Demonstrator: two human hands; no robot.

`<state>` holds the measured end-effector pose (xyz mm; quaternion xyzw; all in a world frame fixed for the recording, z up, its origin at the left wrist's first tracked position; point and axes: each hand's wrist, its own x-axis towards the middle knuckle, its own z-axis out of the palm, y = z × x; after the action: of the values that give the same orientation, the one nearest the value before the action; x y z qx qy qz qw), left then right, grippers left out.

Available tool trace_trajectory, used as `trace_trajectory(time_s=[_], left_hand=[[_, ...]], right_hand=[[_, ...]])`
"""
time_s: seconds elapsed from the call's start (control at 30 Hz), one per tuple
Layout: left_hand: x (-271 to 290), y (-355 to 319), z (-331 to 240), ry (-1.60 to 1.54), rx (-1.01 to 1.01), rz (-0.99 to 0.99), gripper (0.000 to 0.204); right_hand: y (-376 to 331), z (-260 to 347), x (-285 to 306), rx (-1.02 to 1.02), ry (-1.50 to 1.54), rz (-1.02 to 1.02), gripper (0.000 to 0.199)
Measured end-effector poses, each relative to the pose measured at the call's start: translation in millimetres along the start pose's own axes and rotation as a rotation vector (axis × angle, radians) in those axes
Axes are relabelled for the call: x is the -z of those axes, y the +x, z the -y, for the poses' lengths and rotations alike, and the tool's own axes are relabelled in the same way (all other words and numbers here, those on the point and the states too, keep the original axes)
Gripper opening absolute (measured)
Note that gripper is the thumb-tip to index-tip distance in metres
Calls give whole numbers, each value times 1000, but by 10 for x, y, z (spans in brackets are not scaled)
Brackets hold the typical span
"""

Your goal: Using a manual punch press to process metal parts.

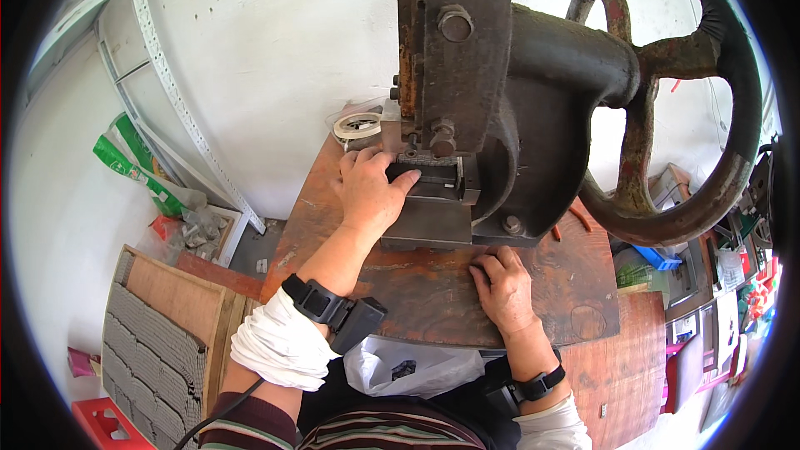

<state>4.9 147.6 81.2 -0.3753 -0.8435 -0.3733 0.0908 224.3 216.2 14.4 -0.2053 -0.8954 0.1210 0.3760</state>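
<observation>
A hand-operated screw press (467, 67) of dark, worn metal stands on the bench in front of me. My left hand (371, 192) is at the die (446, 193) under its ram. The thumb presses on a dark flat strip (433, 175) in the die, and the fingers bend over the die's left side, partly hiding it. My right hand (504, 287) rests near the bench's front edge with curled fingers; whatever lies under them, if anything, is hidden. A black band with a small box (333, 308) is strapped on my left wrist, another (537, 383) on the right.
The press's large handwheel (733, 117) fills the upper right. A tape roll (358, 125) lies behind my left hand. At lower left, a wooden tray (179, 304) holds rows of grey parts (150, 358). A white plastic bag (417, 367) hangs below the bench edge (550, 342).
</observation>
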Motion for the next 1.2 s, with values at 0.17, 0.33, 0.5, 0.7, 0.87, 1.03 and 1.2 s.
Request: trace_trajectory(time_s=[0.17,0.33,0.5,0.7,0.87,1.03,1.2], left_hand=[[7,-34,-2,141,-60,-51,44],[-85,-45,16,196,-91,-135,46],[13,-72,63,134,16,-59,48],[-30,-43,-24,48,41,-77,46],[15,-51,-21,28,42,-46,41],[11,-23,-12,-45,54,0,38],[25,-14,-48,-39,63,16,36]], right_hand=[[3,3,14,3,-9,2,12],[132,150,420,112,68,-99,18],[462,570,1803,400,-346,-519,18],[615,347,2326,303,-159,-706,15],[660,317,2281,328,-268,-666,14],[681,313,2279,329,-288,-668,14],[703,296,2248,336,-298,-678,15]])
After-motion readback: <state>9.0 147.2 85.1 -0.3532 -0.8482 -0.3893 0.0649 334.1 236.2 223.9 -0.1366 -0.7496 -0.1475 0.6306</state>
